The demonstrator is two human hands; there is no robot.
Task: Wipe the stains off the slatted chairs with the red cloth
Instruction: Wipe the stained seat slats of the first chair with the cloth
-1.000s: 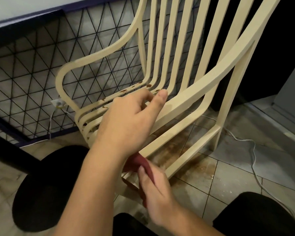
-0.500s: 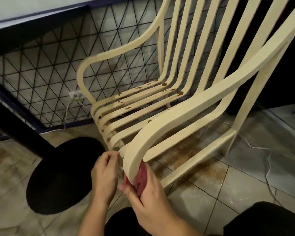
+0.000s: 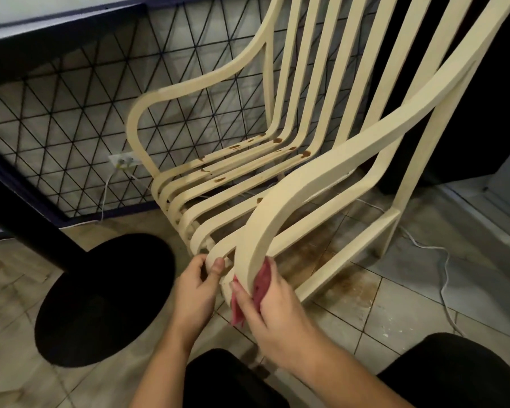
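While the right hand [image 3: 277,316] holds the red cloth [image 3: 259,285] wrapped against the lower front curve of the chair's near armrest [image 3: 321,184], the left hand [image 3: 195,293] pinches the rounded front end of a seat slat just beside it, thumb on top and fingers curled beneath. The cloth is bunched between the right palm and the armrest, with one corner hanging below the thumb. The cream slatted chair [image 3: 277,69] stands on a tiled floor [image 3: 395,313], turned so its seat faces the person. Brown stains [image 3: 277,140] dot the seat slats, most of them near the bend where seat meets back, well apart from the cloth. A rusty brown patch [image 3: 315,254] marks the tiles under the seat.

To the left, a round black base [image 3: 100,295] with a slanting black post [image 3: 21,219] sits close to the chair's front and near the left forearm. Behind the chair runs a black wire mesh panel [image 3: 71,113]; a wall socket [image 3: 124,161] shows through it. A white cable [image 3: 442,272] trails over the tiles past the chair's rear leg. The person's dark-clothed knees [image 3: 454,369] fill the bottom edge.
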